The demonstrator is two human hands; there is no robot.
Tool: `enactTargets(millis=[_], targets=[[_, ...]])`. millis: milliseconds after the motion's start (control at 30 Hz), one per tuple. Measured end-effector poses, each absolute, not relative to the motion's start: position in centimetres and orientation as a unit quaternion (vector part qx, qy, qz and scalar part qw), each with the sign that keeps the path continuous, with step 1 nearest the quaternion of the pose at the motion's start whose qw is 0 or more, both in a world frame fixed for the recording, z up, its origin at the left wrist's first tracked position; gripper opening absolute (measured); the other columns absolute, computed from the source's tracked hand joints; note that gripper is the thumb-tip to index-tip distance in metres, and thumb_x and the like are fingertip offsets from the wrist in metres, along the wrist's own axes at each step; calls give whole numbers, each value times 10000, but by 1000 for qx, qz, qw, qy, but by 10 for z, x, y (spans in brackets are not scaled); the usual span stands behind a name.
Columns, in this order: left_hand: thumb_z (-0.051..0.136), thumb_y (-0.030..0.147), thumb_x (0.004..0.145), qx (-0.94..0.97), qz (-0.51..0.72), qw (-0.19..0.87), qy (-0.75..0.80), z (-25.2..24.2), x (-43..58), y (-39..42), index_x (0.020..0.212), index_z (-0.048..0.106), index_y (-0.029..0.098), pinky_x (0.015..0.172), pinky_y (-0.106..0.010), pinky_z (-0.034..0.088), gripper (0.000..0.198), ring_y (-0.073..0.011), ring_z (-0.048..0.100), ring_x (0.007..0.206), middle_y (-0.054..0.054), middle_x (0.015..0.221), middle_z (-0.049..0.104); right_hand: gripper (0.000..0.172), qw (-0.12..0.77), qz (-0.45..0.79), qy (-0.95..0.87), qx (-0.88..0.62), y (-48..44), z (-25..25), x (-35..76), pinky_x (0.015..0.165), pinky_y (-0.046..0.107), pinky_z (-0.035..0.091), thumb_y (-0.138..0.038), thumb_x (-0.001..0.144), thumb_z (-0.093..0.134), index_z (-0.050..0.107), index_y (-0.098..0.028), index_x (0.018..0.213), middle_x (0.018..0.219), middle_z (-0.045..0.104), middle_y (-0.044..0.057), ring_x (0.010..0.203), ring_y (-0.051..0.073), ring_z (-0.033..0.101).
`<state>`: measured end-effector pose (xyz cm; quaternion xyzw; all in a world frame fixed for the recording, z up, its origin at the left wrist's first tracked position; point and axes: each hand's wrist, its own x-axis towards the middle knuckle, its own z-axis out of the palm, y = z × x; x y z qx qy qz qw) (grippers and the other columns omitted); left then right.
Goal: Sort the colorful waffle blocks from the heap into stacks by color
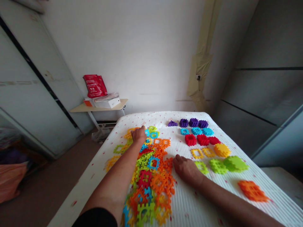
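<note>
A heap of mixed coloured plastic interlocking tiles (151, 176) lies on a white quilted mattress (189, 201). My left hand (139, 134) reaches to the far end of the heap, fingers curled down onto tiles there; what it grips is hidden. My right hand (187, 168) rests at the heap's right edge, fingers bent onto orange tiles, beside a green tile (201, 167). To the right lie sorted groups: purple tiles (193, 122), cyan tiles (196, 131), red tiles (202, 139), yellow tiles (210, 152), green stacks (228, 164) and an orange stack (252, 190).
A small table (99, 108) with a red bag (94, 85) and a white box (107, 102) stands by the far wall. Grey cabinet doors (28, 104) run along the left, grey panels (267, 94) on the right. An orange bag (10, 179) lies on the floor at left.
</note>
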<state>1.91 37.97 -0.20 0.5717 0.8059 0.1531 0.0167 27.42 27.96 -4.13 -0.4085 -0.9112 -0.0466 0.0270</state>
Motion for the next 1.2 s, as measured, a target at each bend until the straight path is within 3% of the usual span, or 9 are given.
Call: enactTargets(millis=[200,333,400,533,667,833,1200], targets=[[464,169,773,620,283,97,725,27,25,349,1059,636,228,842,-269,426,339,-178,593,1004,-38,1086,673,288,29,-43,-916,-397,279,-41,275,588,239,431,-149,924,310,595,-142,888,884,609,104,727,160,583],[510,262,752,627,357,184,668,38,18,297,1087,635,155,702,-251,474,374,-165,632,819,-41,958,701,263,37,-20,-910,-413,281,-39,277,607,231,440,-154,916,333,595,-146,892,889,616,102,744,157,601],[564,285,702,573,464,303,603,34,15,267,1079,635,132,658,-260,466,413,-157,614,724,-41,861,689,252,38,6,-904,-425,281,-34,277,615,227,449,-156,904,355,605,-151,868,873,624,88,729,150,612],[642,244,618,488,522,408,568,13,21,223,1189,537,137,569,-217,400,590,-100,529,587,38,660,577,207,153,95,-903,-390,275,-20,273,710,250,490,-216,862,468,602,-173,1013,1015,631,82,836,164,632],[648,235,611,455,526,461,552,-1,38,212,1303,399,153,519,-201,353,740,-80,476,527,64,628,540,456,271,147,-908,-281,264,-9,256,887,321,473,-268,810,559,482,-183,1252,1268,523,122,1118,208,536],[655,228,615,447,523,472,551,-1,51,213,1344,336,158,535,-205,361,798,-85,492,529,51,643,572,580,245,121,-932,-237,257,-2,234,928,370,451,-260,759,616,431,-188,1304,1318,477,140,1177,241,481],[703,343,626,453,503,495,545,-9,54,213,1379,296,190,562,-239,436,869,-144,592,600,-6,725,656,464,173,45,-957,-227,252,1,222,832,361,477,-280,752,629,495,-144,1175,1131,572,141,998,238,550]])
